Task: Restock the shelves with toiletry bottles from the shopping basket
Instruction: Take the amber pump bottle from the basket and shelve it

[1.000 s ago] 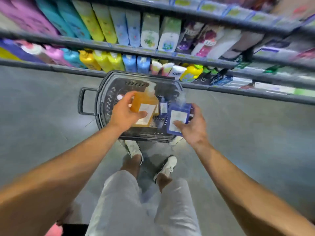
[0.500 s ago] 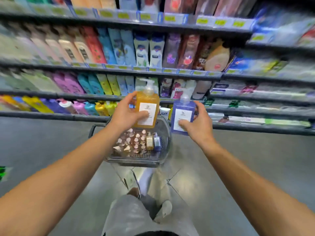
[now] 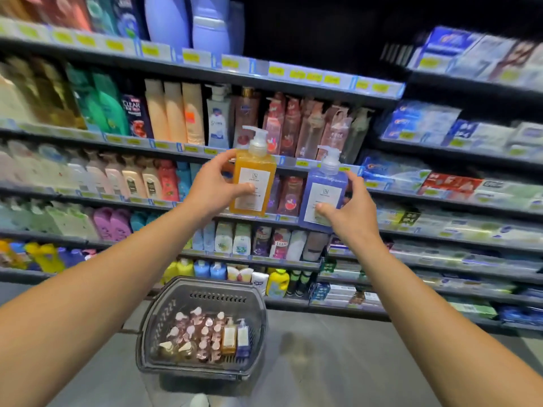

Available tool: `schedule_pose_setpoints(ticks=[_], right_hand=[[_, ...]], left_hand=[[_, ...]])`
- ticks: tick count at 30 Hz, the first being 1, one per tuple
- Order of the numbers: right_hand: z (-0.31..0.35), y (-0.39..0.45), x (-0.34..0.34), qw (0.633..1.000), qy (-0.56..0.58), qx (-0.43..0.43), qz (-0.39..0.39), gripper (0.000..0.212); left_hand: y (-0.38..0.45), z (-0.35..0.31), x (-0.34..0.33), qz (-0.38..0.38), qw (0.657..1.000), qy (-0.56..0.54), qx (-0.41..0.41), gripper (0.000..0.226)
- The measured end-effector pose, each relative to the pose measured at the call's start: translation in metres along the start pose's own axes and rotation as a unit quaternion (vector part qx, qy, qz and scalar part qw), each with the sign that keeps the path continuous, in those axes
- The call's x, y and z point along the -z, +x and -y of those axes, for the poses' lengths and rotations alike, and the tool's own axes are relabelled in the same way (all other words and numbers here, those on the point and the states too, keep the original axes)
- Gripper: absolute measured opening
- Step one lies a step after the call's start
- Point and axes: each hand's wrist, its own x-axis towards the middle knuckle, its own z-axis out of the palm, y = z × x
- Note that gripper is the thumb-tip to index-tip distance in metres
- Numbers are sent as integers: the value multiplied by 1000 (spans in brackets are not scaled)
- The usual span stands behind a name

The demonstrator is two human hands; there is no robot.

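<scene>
- Hands: left hand [image 3: 216,186] grips orange bottle [image 3: 252,183]; right hand [image 3: 349,214] grips purple bottle [image 3: 321,201] — both upright.
- Advice: find a shelf [image 3: 164,145] gap ahead of hands — seat bases flat, labels outward.

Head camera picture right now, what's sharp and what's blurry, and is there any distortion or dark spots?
Head view: the orange bottle and purple bottle in the hands are fairly sharp, labels too small to read; shelf rows at the far left and right edges smear with motion blur; the wide lens bows the shelf lines; the upper middle, above the top shelf, is dark; the basket is evenly lit.
</scene>
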Motion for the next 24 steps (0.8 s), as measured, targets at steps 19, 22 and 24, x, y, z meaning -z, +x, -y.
schedule_pose_setpoints(ticks=[19, 22, 24], right_hand=[[34, 179, 18, 989, -28, 84, -117, 77], [35, 205, 25, 988, -22, 82, -131, 73], [36, 222, 32, 986, -16, 81, -142, 72]], left_hand=[[203, -59, -20, 55, 990, -15, -126, 57], [228, -66, -26, 58, 990, -15, -130, 58], [242, -70, -32, 62, 989, -13, -133, 59]])
